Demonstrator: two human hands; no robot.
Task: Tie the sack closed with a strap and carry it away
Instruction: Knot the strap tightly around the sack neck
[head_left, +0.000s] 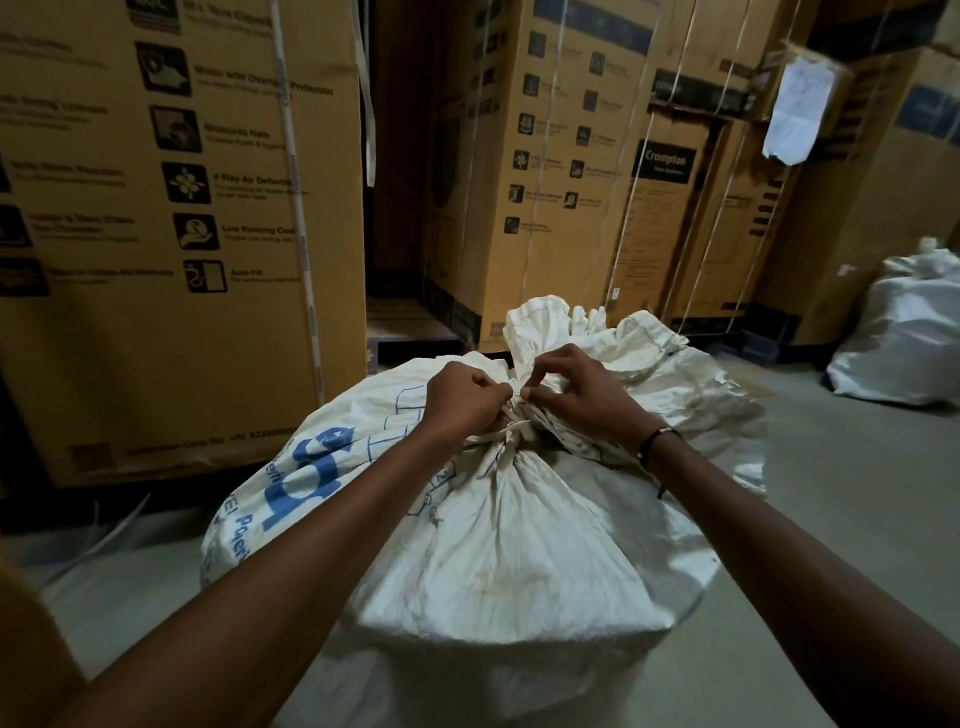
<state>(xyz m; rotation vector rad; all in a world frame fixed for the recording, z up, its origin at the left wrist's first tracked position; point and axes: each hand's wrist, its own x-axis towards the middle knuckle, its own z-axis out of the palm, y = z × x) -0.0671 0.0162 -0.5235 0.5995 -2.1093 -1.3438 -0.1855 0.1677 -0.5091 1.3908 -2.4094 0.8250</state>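
While the big cardboard boxes (171, 208) filled the left side of the view, the actual work was all in the middle, so honestly I'd say I was about halfway through. My left hand (464, 397) was closed in a fist, pinching what looked like one end of the strap (511, 432) right at the gathered neck of the sack (498, 545). The sack itself stood on the floor (841, 493) straight in front of me, full and bulging, blue print on its left flank. The strap was already looped around the neck and bunched tight, so the cinching part looked done. Just right of that, my right hand (571, 387) had its fingertips pinched on the other bit of strap, close up against the left hand, nearly touching. I couldn't tell if the knot was finished or only half pulled. The loose mouth of the sack flopped out behind the hands.

Still to do, as far as I could judge: snug the knot, then lift and carry. Far right, another white sack (898, 332) sat by the boxes, well apart.
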